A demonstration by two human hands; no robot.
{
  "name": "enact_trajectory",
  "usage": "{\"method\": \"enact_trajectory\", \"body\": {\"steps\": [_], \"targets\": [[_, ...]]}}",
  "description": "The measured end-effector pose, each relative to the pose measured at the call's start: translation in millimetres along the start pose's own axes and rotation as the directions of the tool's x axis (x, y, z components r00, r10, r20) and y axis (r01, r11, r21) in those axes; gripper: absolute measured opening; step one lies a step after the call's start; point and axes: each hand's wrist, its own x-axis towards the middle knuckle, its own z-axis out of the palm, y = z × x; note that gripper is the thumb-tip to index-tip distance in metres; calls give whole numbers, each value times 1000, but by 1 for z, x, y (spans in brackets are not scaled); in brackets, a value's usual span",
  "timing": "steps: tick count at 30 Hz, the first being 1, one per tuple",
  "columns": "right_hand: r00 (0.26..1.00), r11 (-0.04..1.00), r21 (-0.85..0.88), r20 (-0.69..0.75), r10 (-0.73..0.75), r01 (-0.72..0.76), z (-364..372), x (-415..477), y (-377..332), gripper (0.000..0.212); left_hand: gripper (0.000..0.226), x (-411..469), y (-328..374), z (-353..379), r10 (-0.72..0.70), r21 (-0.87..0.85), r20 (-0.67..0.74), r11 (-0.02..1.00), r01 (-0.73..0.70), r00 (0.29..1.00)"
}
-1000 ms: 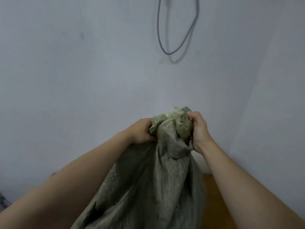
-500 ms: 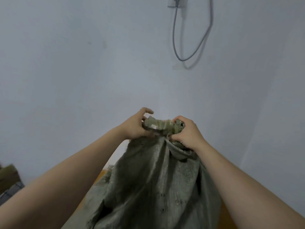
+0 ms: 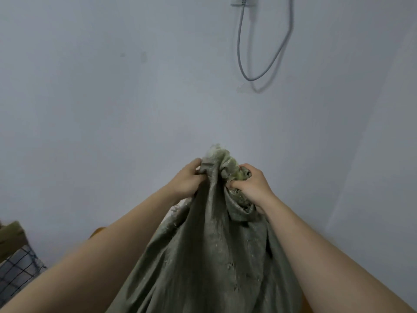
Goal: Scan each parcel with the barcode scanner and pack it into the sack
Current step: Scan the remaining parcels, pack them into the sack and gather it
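Both hands bunch the sack's neck

The grey-green sack [image 3: 209, 256] hangs between the forearms; left hand [image 3: 185, 180] and right hand [image 3: 252, 188] clutch its gathered mouth. Beyond, a checked cloth [image 3: 17, 271], pale wall [image 3: 112, 98], looping cable [image 3: 264, 59].

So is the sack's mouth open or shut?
Shut: the left hand and right hand grip the mouth of the sack, bunched tight.

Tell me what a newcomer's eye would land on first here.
The grey-green woven sack fills the lower middle, its mouth bunched together and gripped by the left hand and the right hand. Above right, a grey cable loops down the pale wall.
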Motion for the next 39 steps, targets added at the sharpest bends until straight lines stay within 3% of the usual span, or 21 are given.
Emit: {"method": "enact_trajectory", "body": {"steps": [2,4,7,8,10,12,13,15,17,20,25,29,32,35,39], "targets": [[999,999,41,-38,28,-26,11,-1,-2,27,64,-7,-2,21,112,-146,148,985,-90,983],[994,973,205,11,106,-106,19,-4,-5,23,103,-7,-8,38,209,-189,249,968,-165,945],[934,703,630,326,147,-330,20,-14,-11,34,137,2,-22,48,270,-41,167,963,-267,948],[921,663,668,379,89,-338,19,-16,-11,45,137,4,-25,45,255,46,111,964,-261,961],[927,767,588,374,24,-256,14,-14,1,82,119,6,-27,36,224,240,41,944,-227,974],[947,953,292,320,-19,-80,7,-11,16,127,85,8,-26,24,234,360,54,902,-237,971],[941,984,175,337,-43,-18,5,-10,23,139,69,8,-23,20,247,397,75,881,-256,966],[911,991,128,406,-74,24,3,-8,31,133,50,10,-15,11,266,486,143,820,-302,953],[894,991,129,437,-97,45,5,-8,27,101,43,13,-8,3,275,594,201,729,-340,940],[924,985,120,347,-161,126,10,3,1,71,45,19,14,-15,328,664,218,640,-386,919],[936,941,54,99,-337,333,1,53,-91,66,60,47,96,-56,562,731,63,537,-422,824],[935,937,40,60,-349,347,3,56,-104,57,60,57,112,-61,576,812,95,427,-398,812],[914,916,-6,-71,-400,401,3,61,-120,56,68,58,130,-69,574,807,62,452,-379,817],[888,896,6,-136,-440,445,2,64,-132,50,66,62,135,-73,639,782,-6,482,-395,769],[898,914,-22,-175,-403,406,11,55,-121,49,59,61,123,-64,595,807,5,472,-355,804]]}}
